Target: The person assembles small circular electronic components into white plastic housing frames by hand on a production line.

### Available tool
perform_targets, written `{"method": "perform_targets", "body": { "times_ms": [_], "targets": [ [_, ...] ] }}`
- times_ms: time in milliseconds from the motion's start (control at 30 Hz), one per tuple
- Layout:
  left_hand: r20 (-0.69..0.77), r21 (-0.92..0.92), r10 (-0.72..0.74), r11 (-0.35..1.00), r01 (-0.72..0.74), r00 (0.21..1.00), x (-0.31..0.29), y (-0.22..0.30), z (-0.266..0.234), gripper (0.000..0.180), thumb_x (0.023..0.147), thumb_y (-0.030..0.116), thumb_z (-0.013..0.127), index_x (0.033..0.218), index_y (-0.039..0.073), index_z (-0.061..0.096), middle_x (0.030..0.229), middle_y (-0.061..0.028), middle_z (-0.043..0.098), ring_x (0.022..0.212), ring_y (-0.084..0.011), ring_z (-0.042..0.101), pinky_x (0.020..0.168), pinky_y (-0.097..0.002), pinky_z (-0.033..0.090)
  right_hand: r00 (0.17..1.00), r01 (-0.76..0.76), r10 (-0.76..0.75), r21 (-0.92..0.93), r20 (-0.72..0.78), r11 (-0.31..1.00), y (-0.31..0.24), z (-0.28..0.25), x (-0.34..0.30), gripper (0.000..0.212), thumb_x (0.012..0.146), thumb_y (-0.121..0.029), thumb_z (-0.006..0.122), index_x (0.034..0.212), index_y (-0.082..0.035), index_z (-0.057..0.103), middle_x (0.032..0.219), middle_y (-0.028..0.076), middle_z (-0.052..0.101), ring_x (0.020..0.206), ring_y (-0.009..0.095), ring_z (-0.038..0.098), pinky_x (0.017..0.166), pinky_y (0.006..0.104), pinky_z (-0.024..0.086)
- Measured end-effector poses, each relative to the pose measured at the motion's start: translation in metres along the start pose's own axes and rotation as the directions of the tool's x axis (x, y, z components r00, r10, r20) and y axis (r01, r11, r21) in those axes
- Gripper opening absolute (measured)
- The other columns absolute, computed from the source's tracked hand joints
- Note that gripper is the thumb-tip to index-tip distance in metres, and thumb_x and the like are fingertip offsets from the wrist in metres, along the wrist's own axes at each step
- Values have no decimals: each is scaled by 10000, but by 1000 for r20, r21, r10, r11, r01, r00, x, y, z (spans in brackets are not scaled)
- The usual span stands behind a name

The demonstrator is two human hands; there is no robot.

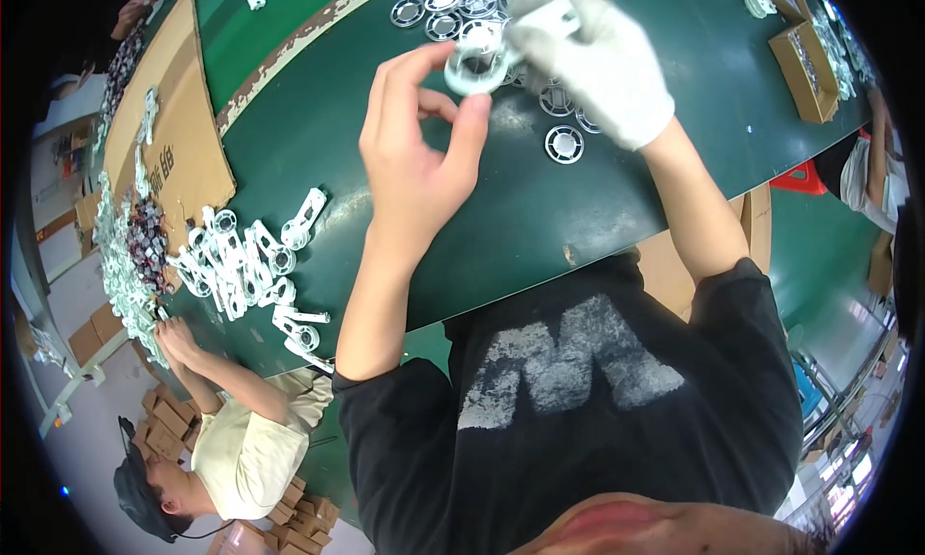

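A white plastic ring-headed housing with a handle, like a small hand-held fan body (465,81), is held up over the green table. My bare left hand (414,145) pinches the rim of its round head between thumb and fingers. My right hand (612,73), in a white glove, closes around the handle end; motion blurs it and partly hides its fingers. Under and behind the hands lie several round silver-and-black grille discs (479,4). One grille disc (564,144) rests apart from them, nearer to me.
To the left, similar white handled housings (236,266) lie heaped on the table (424,256). Beyond them are a cardboard sheet (198,160) and piles of small parts (147,237). A co-worker (241,439) sits at the left. Cardboard trays of parts (807,73) stand far right.
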State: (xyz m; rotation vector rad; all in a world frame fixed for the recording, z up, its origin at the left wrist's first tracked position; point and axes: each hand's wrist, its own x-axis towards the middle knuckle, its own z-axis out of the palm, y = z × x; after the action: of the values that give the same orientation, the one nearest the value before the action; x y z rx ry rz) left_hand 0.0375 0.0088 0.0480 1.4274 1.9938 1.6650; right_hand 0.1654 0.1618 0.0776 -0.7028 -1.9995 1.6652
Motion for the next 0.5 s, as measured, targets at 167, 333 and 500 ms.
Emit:
{"method": "perform_targets", "body": {
  "times_ms": [167,333,500],
  "targets": [
    [134,623,85,767,-151,987,4,-33,35,388,791,356,820,1058,125,658,1007,-14,653,768,-239,630,692,-374,469,937,119,-84,84,-340,989,7,-18,11,199,977,-117,666,1122,18,644,991,39,660,892,99,623,794,251,505],
    [224,625,200,722,-298,954,4,-40,39,195,853,265,757,1001,157,691,995,-2,664,804,-215,629,769,-365,420,935,226,-222,-18,-277,974,15,-12,5,184,977,-111,671,1125,-3,655,1024,61,660,948,143,634,858,278,506],
    [196,644,120,732,-220,973,0,-40,24,129,836,240,769,876,142,696,875,-13,635,792,-232,613,728,-379,424,950,202,-200,-17,-239,979,13,-3,0,179,967,-105,690,1119,-18,658,1024,46,659,951,123,624,851,274,505]
  ]
}}
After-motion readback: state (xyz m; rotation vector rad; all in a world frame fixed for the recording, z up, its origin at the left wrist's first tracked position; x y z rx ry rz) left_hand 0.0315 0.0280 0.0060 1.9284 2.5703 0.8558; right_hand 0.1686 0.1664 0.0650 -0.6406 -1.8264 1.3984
